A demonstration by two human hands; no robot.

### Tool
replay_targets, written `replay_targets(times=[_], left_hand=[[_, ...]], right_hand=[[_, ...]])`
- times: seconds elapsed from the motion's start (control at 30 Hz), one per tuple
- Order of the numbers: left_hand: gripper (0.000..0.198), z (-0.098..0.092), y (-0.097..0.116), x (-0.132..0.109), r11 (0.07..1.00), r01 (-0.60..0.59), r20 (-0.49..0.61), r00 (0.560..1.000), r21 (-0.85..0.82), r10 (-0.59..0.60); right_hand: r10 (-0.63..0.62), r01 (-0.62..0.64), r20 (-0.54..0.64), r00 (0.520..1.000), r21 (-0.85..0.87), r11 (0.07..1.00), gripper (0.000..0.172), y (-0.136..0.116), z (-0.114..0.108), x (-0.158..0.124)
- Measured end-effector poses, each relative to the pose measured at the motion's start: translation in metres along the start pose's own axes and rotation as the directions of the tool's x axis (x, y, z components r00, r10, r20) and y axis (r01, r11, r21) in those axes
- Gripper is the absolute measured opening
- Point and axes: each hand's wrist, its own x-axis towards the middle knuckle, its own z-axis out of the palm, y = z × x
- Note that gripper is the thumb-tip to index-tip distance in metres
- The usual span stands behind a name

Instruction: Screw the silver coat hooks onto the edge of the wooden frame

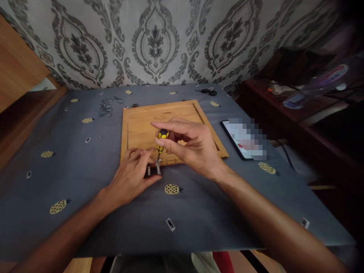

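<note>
Gripping screwdriver (160, 147) in right hand (196, 146), left hand (133, 170) on hinge (158, 168), wooden panel (142, 125)

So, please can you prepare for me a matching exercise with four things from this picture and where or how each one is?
1. screwdriver
2. wooden panel
3. phone
4. metal fitting

A. right of the panel, screen lit
B. between the left hand's thumb and fingers
C. yellow and black, at the right hand's fingers
D. light brown, with a border

Pairs: 1-C, 2-D, 3-A, 4-B
</note>
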Motion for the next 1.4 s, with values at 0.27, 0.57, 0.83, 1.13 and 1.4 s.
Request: replay_targets(times=[0.27, 0.57, 0.83, 1.13, 1.4], left_hand=[[0.067, 0.0, 0.0, 0.0, 1.0, 0.009, 0.006, 1.0, 0.029, -0.009], [0.038, 0.002, 0.0, -0.001, 0.998, -0.024, -0.08, 0.996, 0.055, 0.028], [0.028, 0.01, -0.01, -0.003, 0.994, -0.103, -0.135, 0.985, 0.047, 0.108], [0.024, 0.011, -0.009, -0.003, 0.995, -0.086, -0.14, 0.986, 0.043, 0.091], [0.025, 0.008, -0.008, -0.002, 0.996, -0.075, -0.141, 0.987, 0.053, 0.081]], right_hand=[[0.1, -0.101, 0.044, 0.994, 0.039, 0.994, 0.033, -0.005, -0.001, -0.002], [0.064, -0.067, 0.139, 0.988, 0.022, 0.997, 0.031, -0.012, 0.0, -0.003], [0.174, -0.184, 0.212, 0.962, 0.031, 0.982, 0.04, -0.019, -0.002, -0.003], [0.137, -0.158, 0.112, 0.984, 0.209, 0.965, 0.021, -0.009, 0.006, -0.002], [0.182, -0.196, 0.087, 0.979, 0.208, 0.958, 0.026, -0.011, 0.011, 0.001]])
